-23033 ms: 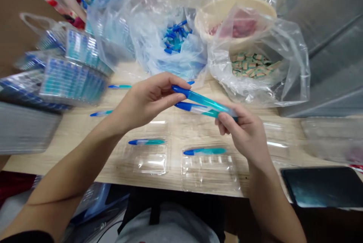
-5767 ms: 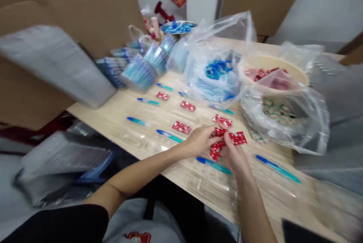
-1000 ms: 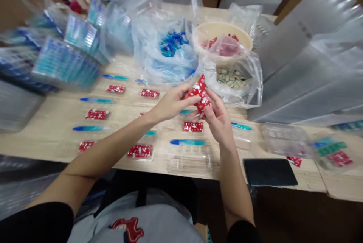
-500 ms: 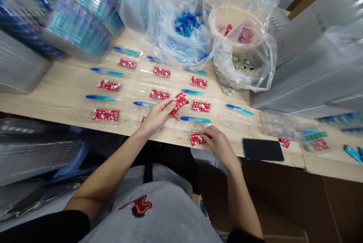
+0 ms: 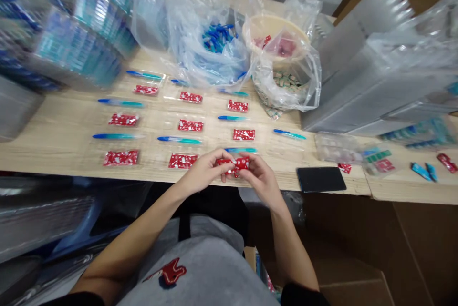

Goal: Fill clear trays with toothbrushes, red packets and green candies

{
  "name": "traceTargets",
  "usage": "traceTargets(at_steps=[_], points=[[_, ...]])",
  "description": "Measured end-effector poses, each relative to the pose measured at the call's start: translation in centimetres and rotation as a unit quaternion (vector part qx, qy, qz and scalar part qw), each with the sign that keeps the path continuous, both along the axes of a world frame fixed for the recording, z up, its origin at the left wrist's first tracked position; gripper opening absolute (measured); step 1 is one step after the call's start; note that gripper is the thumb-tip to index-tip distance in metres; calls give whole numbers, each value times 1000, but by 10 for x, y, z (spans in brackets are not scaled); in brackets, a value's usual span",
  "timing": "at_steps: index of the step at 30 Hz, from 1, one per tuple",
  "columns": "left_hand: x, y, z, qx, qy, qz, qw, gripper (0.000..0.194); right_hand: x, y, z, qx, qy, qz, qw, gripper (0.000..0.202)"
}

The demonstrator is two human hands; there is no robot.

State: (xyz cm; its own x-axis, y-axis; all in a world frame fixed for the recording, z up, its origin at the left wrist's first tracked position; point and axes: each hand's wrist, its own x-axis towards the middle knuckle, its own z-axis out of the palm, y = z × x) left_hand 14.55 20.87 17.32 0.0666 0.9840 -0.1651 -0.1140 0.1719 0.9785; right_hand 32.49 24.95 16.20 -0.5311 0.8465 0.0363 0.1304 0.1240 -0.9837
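My left hand and my right hand meet near the table's front edge, fingers closed around a small red packet with white marks. Whether a second packet is under it I cannot tell. A blue-green pen lies just behind my fingers. Left of my left hand is another red packet, with a pen behind it. More pens and red packets lie in rows of clear plastic trays, such as the packet and pen at the left.
At the back stand a clear bag of blue pens, a cream bowl with red packets and a bag of small patterned packets. Filled packs are stacked left, grey trays right. A phone lies at the front edge.
My right hand has lifted from the packet at the table edge and joined my left hand. My left hand has come down and nearer with its red packet. The view has shifted slightly.
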Motion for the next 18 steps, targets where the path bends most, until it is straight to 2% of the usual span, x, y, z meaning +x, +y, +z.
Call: traceTargets(at_steps=[2,4,8,10,12,13,14,16,18], points=[[8,-6,-2,9,68,0,998,22,-4,-8,3,-28,0,-34,999,21],[15,-11,-4,40,144,19,989,19,-5,-14,2,-6,-29,-95,995,20],[23,-11,-12,139,309,29,941,25,14,-7,-2,42,-59,-180,981,21],[22,-8,-19,183,384,48,904,30,41,10,-3,86,-83,-274,954,25],[19,-5,-29,232,450,64,860,32,75,34,-5,141,-127,-394,899,33],[18,-4,-35,256,481,63,836,32,92,47,-7,163,-166,-429,873,37],[18,-3,-41,276,510,52,813,33,108,59,-9,177,-225,-438,852,39],[19,-2,-53,300,553,15,777,36,129,77,-14,202,-344,-394,828,31],[21,-3,-61,307,573,-19,760,39,135,88,-21,219,-403,-351,816,25]])
